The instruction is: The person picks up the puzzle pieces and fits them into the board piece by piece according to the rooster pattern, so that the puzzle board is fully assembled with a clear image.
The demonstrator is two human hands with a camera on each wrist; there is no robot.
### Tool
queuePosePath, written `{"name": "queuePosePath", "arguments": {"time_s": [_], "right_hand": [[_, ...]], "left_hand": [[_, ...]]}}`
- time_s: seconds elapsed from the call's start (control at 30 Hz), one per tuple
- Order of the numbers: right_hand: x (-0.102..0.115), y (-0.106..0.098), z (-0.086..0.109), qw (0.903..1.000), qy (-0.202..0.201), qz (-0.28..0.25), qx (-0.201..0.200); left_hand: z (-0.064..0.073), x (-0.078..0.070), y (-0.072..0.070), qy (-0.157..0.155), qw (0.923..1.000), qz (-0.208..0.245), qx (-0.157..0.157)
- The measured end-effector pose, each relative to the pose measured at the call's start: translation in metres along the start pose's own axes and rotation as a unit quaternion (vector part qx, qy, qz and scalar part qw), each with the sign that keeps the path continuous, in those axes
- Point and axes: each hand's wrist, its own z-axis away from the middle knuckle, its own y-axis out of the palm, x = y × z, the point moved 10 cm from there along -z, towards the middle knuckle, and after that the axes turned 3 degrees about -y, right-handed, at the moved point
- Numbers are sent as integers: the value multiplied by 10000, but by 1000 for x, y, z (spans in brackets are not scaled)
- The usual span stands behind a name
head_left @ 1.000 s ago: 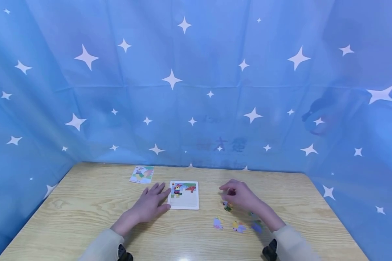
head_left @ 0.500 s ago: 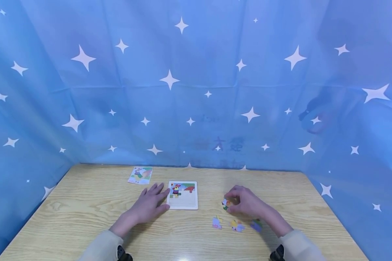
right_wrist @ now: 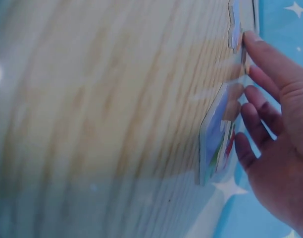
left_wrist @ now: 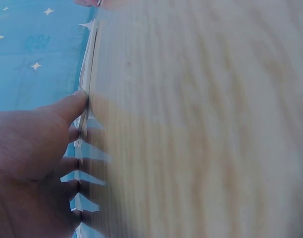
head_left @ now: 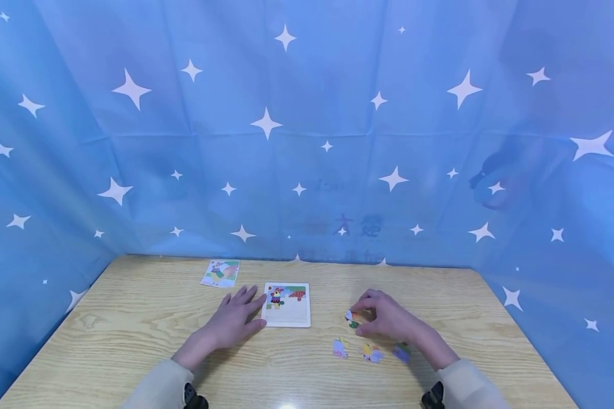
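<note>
My left hand lies spread on the table, its index finger and thumb touching the left edge of a white puzzle tray. Joined pieces showing a rooster fill the tray's upper part and left side. Right of the tray, my right hand pinches a colourful puzzle piece between thumb and index finger, at table level. Nearer me lie three loose pieces: a lilac one, a yellow-and-lilac one and a blue-and-green one. In the right wrist view, a loose piece stands close below the fingers.
A picture card with a similar rooster scene lies at the back left of the wooden table. Behind the table hangs a blue curtain with white stars.
My right hand has come back towards me, and its thumb and index finger have closed on the puzzle piece. The piece has shifted slightly. My left hand stays in place.
</note>
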Motion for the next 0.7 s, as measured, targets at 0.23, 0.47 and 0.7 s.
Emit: {"name": "queuePosePath", "arguments": {"time_s": [0.23, 0.47, 0.7], "right_hand": [[5, 0, -3, 9998, 96, -55, 160], [3, 0, -6, 9993, 310, -125, 172], [-3, 4, -5, 9977, 508, -405, 183]], "left_hand": [[-2, 2, 3, 52, 10000, -49, 8], [-1, 0, 1, 16, 10000, -29, 27], [0, 2, 1, -77, 10000, -5, 59]]}}
